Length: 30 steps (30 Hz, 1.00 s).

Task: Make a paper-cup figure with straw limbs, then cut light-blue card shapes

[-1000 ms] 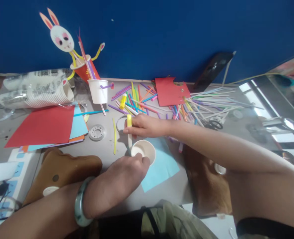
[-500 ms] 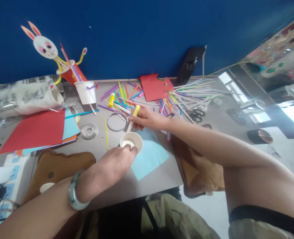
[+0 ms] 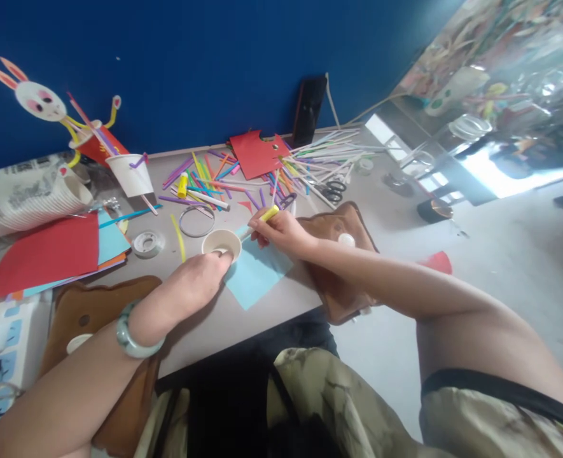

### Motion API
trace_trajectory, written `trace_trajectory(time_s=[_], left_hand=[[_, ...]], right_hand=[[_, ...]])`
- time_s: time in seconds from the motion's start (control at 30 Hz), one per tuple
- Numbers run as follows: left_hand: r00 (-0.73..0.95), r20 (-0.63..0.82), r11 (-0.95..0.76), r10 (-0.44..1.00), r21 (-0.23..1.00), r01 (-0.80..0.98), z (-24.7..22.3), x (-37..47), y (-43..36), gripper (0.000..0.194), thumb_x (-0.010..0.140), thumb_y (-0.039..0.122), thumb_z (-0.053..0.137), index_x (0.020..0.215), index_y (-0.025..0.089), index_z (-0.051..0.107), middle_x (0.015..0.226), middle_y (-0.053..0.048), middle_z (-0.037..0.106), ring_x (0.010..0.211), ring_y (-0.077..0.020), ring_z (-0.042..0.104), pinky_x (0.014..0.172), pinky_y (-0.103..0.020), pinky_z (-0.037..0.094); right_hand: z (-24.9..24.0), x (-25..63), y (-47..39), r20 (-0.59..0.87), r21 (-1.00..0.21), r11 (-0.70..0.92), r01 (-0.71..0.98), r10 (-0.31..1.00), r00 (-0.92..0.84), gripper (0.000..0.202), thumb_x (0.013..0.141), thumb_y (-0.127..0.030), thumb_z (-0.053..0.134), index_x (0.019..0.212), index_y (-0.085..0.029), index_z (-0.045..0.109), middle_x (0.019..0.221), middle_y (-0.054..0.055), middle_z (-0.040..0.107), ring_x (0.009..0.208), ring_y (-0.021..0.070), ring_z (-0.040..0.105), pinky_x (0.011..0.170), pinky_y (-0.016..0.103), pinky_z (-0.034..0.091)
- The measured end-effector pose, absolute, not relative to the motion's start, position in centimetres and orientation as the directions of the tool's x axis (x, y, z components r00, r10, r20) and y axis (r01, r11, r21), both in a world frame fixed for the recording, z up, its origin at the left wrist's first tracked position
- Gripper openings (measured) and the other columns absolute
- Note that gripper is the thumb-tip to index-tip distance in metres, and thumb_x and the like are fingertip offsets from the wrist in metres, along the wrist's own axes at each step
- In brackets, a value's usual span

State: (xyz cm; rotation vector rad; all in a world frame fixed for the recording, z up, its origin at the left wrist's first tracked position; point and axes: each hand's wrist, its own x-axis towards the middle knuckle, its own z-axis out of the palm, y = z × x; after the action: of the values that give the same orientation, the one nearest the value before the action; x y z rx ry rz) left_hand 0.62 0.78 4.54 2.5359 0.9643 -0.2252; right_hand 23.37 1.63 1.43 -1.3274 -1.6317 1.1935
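Fingers (image 3: 258,226) on one cup (image 3: 210,241), one pen (image 3: 268,213)

A white-faced rabbit figure with orange-pink ears (image 3: 40,100) rises above a red paper cup (image 3: 100,146) before a dark blue panel (image 3: 190,70). A round, pale tape roll (image 3: 148,244) lies beside overlapping red, blue and orange paper sheets (image 3: 47,254).

There are two hands (image 3: 186,286), two brown cushions (image 3: 85,305), one bracelet (image 3: 127,334), one rabbit figure (image 3: 41,102).
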Motion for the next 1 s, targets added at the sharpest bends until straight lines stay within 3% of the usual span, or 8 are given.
trace_trajectory(time_s=[0.17, 0.27, 0.43, 0.63, 0.87, 1.0], left_hand=[[0.766, -0.246, -0.676, 0.593, 0.364, 0.640, 4.5, 0.2, 0.9, 0.022, 0.092, 0.009, 0.032, 0.094, 0.017, 0.053, 0.078, -0.004, 0.061, 0.065, -0.0146, 0.056, 0.057, -0.026, 0.033], [0.784, -0.202, -0.681, 0.587, 0.401, 0.613, 3.6, -0.1, 1.1, 0.017, 0.094, 0.013, 0.036, 0.087, 0.019, 0.051, 0.071, -0.001, 0.056, 0.060, -0.0134, 0.052, 0.054, -0.026, 0.029], [0.794, -0.148, -0.725, 0.590, 0.336, 0.602, 2.1, -0.2, 1.7, 0.020, 0.098, 0.025, 0.037, 0.085, 0.020, 0.051, 0.071, -0.002, 0.057, 0.055, -0.0139, 0.051, 0.051, -0.027, 0.027], [0.772, -0.160, -0.736, 0.615, 0.235, 0.635, 2.4, 0.2, 1.5, 0.022, 0.099, 0.026, 0.036, 0.086, 0.019, 0.052, 0.070, -0.003, 0.057, 0.056, -0.0160, 0.054, 0.050, -0.028, 0.028], [0.799, -0.141, -0.786, 0.584, 0.149, 0.600, 3.6, 0.3, 1.2, 0.025, 0.099, 0.025, 0.035, 0.082, 0.019, 0.052, 0.066, -0.003, 0.057, 0.056, -0.0169, 0.054, 0.051, -0.029, 0.026], [0.863, -0.067, -0.863, 0.501, 0.039, 0.504, 3.5, -0.3, 1.3, 0.033, 0.100, 0.023, 0.029, 0.085, 0.017, 0.058, 0.068, -0.005, 0.060, 0.059, -0.0189, 0.056, 0.052, -0.030, 0.030]], right_hand=[[1.5, 23.2, -2.5, 0.140, -0.840, 0.236, 0.488, 0.964, -0.226, 0.048, 0.096, -0.056, 0.045, 0.077, -0.015, 0.061, 0.071, 0.004, 0.067, 0.055, 0.0095, 0.060, 0.059, 0.022, 0.047], [0.8, 22.7, -4.6, 0.270, -0.729, 0.373, 0.573, 0.927, -0.261, 0.039, 0.099, -0.048, 0.044, 0.088, -0.016, 0.062, 0.072, 0.004, 0.067, 0.059, 0.0116, 0.062, 0.061, 0.023, 0.047], [-0.8, 21.7, -6.9, 0.431, -0.519, 0.551, 0.653, 0.829, -0.357, 0.027, 0.101, -0.039, 0.045, 0.101, -0.016, 0.059, 0.082, 0.008, 0.069, 0.069, 0.0154, 0.065, 0.063, 0.025, 0.048], [-1.3, 21.0, -8.0, 0.510, -0.359, 0.650, 0.670, 0.738, -0.442, 0.020, 0.101, -0.033, 0.046, 0.103, -0.015, 0.056, 0.077, 0.006, 0.068, 0.064, 0.0149, 0.064, 0.060, 0.025, 0.048], [-1.6, 20.7, -8.0, 0.563, -0.329, 0.724, 0.607, 0.666, -0.490, 0.019, 0.101, -0.030, 0.049, 0.112, -0.015, 0.053, 0.087, 0.008, 0.071, 0.074, 0.0153, 0.068, 0.068, 0.027, 0.053], [-2.0, 20.4, -7.7, 0.534, -0.268, 0.784, 0.559, 0.604, -0.591, 0.024, 0.101, -0.031, 0.048, 0.117, -0.013, 0.051, 0.093, 0.010, 0.071, 0.076, 0.0154, 0.068, 0.070, 0.028, 0.053]])
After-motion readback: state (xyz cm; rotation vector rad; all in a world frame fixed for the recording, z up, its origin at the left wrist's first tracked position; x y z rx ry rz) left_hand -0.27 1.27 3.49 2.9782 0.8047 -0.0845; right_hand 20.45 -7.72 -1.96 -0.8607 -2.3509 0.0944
